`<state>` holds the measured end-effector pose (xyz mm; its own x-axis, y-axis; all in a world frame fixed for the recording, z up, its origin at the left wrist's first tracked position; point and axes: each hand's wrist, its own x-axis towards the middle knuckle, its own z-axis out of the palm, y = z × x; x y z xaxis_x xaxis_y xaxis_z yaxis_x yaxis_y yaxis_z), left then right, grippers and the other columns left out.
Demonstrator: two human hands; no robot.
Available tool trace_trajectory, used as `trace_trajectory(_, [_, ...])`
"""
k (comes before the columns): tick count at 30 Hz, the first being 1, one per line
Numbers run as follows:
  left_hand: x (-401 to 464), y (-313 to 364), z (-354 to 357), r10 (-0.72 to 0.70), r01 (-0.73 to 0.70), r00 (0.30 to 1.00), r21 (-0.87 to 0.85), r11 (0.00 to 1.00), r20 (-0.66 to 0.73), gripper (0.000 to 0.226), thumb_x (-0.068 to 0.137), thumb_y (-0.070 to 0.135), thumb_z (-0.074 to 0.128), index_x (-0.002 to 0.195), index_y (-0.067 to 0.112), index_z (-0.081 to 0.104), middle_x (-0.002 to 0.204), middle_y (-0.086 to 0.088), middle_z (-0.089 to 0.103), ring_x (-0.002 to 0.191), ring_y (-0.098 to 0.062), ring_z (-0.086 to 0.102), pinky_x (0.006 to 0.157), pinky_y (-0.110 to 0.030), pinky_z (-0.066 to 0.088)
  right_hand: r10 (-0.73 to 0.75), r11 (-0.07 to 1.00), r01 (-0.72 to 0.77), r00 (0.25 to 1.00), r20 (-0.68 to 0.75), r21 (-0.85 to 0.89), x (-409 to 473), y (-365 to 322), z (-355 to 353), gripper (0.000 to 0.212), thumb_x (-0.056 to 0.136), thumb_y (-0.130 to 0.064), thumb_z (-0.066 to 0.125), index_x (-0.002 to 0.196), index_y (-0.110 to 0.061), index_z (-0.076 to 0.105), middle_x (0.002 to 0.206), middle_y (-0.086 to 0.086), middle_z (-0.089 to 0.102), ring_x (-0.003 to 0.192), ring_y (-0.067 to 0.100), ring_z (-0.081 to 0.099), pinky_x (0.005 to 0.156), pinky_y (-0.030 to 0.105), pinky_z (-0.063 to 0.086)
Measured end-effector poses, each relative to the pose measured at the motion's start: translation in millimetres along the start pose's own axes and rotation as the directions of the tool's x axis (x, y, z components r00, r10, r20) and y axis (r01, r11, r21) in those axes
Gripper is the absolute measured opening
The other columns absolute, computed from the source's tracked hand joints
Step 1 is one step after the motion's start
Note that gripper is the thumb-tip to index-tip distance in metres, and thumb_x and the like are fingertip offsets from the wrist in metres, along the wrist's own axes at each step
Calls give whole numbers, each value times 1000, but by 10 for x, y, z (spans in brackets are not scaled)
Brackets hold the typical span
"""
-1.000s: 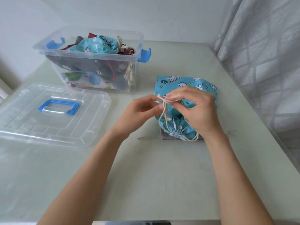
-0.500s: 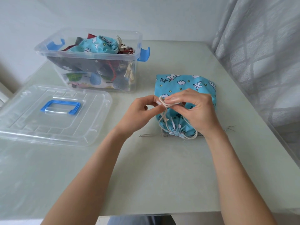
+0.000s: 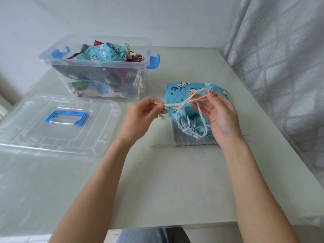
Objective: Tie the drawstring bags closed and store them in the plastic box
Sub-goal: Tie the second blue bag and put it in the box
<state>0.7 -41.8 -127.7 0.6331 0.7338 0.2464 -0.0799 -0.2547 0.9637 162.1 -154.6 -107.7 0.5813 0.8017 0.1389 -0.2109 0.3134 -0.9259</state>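
A: While the left hand (image 3: 145, 114) pinches one end of the cream cotton drawstring (image 3: 182, 102) between thumb and fingertips, what does the other one do?

B: Item: right hand (image 3: 219, 116), fingers part-spread, cord looped over them and nipped near the tips. Probably held so to keep a loop open for the knot.

A: Location of the bag?

B: Item: turquoise cloud-print fabric drawstring bag (image 3: 177, 92), flat on the pale green table (image 3: 175, 181) at about one o'clock from the person, neck already gathered and pointing toward six o'clock. It lies partly on a grey fabric pouch (image 3: 191, 141), untied.

A: And storage?

B: Item: clear plastic box with blue latches (image 3: 98, 65), at eleven o'clock, open, holding several tied bags. Item: clear plastic lid with blue handle (image 3: 57, 125), at nine o'clock, laid aside, likely so bags drop straight in.
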Motion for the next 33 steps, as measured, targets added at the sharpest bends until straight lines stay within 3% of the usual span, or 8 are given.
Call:
trace_trajectory(4, [-15, 124, 60, -42, 57, 998, -363, 930, 50, 18, 100, 15, 36, 85, 13, 45, 105, -1, 70, 102, -17, 66, 93, -28, 49, 113, 985, -98, 988, -101, 139, -107, -65, -68, 20, 96, -8, 43, 84, -7, 59, 84, 10, 74, 85, 21, 71, 76, 29, 57])
trace_trajectory(6, [-46, 175, 102, -48, 90, 994, -512, 854, 93, 21, 101, 14, 32, 85, 9, 45, 102, -7, 72, 106, -22, 64, 96, -32, 48, 153, 976, -129, 979, -131, 175, -184, -70, -106, 20, 96, -9, 43, 88, -5, 61, 83, 10, 74, 84, 20, 71, 71, 26, 56])
trace_trajectory(10, [-122, 221, 149, -84, 135, 989, -544, 828, 118, 23, 101, 14, 29, 83, 11, 42, 63, 4, 56, 72, -15, 67, 83, -30, 54, 177, 963, -133, 969, -175, 233, -349, -94, -177, 20, 97, -10, 42, 90, -4, 60, 82, 8, 74, 82, 21, 71, 69, 26, 56])
trace_trajectory(12, [-163, 270, 159, -125, 152, 988, -506, 849, 87, 21, 101, 14, 33, 82, 12, 42, 57, 6, 39, 49, -8, 50, 72, -27, 55, 164, 967, -108, 957, -241, 229, -437, -122, -215, 21, 97, -11, 44, 81, -7, 58, 71, 3, 72, 73, 17, 71, 65, 24, 56])
trace_trajectory(19, [-386, 303, 96, -131, 131, 991, 12, 991, -41, 19, 95, 17, 49, 76, 18, 48, 58, 9, 40, 49, -8, 34, 48, -20, 36, 44, 990, -89, 930, -365, -108, -618, -90, -367, 18, 94, -12, 50, 76, -12, 54, 58, -5, 62, 56, 8, 63, 60, 22, 54])
trace_trajectory(24, [-505, 168, 32, 33, -95, 992, 544, 833, 123, 19, 80, 45, 64, 83, 27, 61, 70, 1, 59, 61, -16, 48, 59, -29, 39, -102, 947, -31, 916, -389, -321, -684, -14, -445, 8, 92, -13, 57, 90, -14, 49, 71, 5, 65, 54, 8, 62, 56, 24, 53])
trace_trajectory(29, [-538, 88, 171, 189, -318, 948, 775, 547, 256, 17, 82, 39, 67, 94, 28, 69, 94, 1, 62, 81, -14, 42, 70, -29, 40, -336, 568, 169, 941, -40, -805, -752, 18, -511, 11, 90, -16, 60, 96, -23, 53, 68, -2, 64, 56, 12, 62, 60, 32, 56])
trace_trajectory(33, [-531, 49, 204, 253, -337, 938, 806, 486, 239, 11, 84, 33, 66, 92, 27, 70, 95, 2, 67, 79, -13, 38, 70, -26, 29, -182, 313, 352, 934, 308, -882, -795, -31, -609, 9, 84, -20, 68, 90, -17, 74, 78, -1, 61, 67, 15, 57, 65, 30, 48])
